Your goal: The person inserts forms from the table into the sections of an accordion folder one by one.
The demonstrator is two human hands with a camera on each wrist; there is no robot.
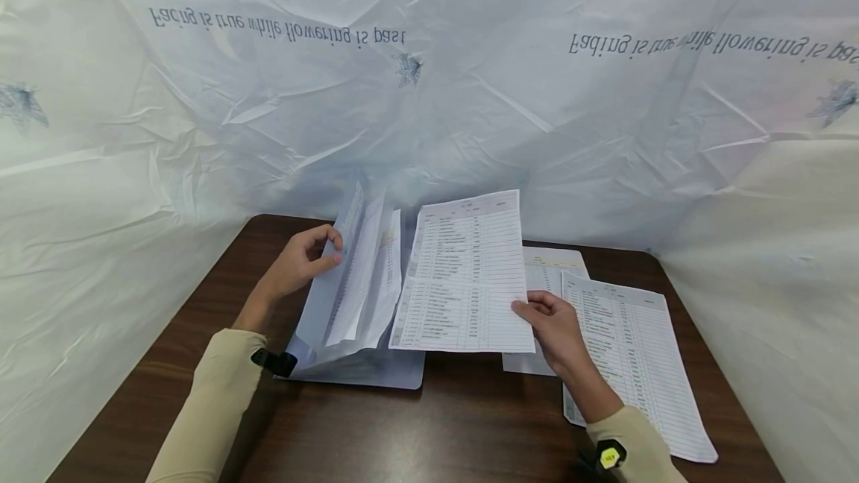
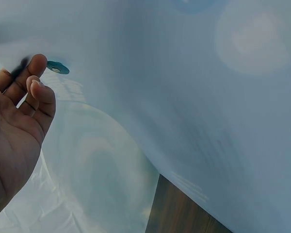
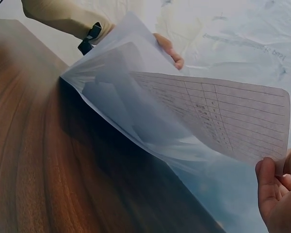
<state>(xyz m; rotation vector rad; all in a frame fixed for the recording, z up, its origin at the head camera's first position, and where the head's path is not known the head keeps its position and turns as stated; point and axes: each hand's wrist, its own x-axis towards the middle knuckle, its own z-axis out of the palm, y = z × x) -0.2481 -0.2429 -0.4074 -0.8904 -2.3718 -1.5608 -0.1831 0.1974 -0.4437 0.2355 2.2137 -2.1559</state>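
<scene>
My left hand (image 1: 305,263) pinches the raised side of a pale blue translucent document folder (image 1: 392,373), holding it open. Printed sheets (image 1: 359,289) stand fanned inside it. In the left wrist view, a teal snap button (image 2: 57,67) shows right beside the left fingertips. With thumb and fingers, my right hand (image 1: 555,326) grips the lower right edge of a printed table sheet (image 1: 463,274). This sheet is lifted and tilted, its left edge right by the folder's opening. The right wrist view shows the same sheet (image 3: 247,116) overlapping the folder (image 3: 119,87).
Two more printed papers lie on the dark wooden table (image 1: 463,416) at the right: one sheet (image 1: 546,267) partly behind the right hand, another sheet (image 1: 644,364) under the right forearm. White plastic sheeting (image 1: 470,110) with printed lettering walls the back and sides.
</scene>
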